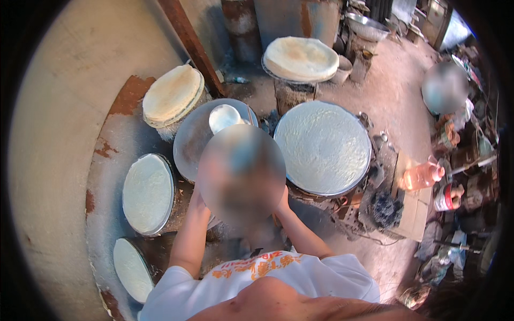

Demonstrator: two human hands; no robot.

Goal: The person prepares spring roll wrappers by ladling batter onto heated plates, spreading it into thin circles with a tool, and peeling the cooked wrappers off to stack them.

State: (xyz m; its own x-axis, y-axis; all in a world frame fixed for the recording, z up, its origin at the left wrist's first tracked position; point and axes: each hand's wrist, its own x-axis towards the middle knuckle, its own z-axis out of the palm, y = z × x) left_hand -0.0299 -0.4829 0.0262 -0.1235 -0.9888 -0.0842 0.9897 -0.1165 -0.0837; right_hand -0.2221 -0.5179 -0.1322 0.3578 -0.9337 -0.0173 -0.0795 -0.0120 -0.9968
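Observation:
Both forearms reach forward from the lower edge to a round blurred patch in the middle. Only the wrist edge of my left hand and the side of my right hand show; their fingers, and anything in them, are hidden. Just beyond the patch, a wide grey metal pan holds a white bowl, with a thin stick-like handle beside it. To the right of my hands lies a large round griddle covered with a pale, bumpy batter-like layer.
Stacks of pale round flatbread-like sheets stand at far left and far centre. Two white-topped round stands line the left side. At right are a pink-liquid bottle, a dark charcoal-like heap and a person's blurred shape.

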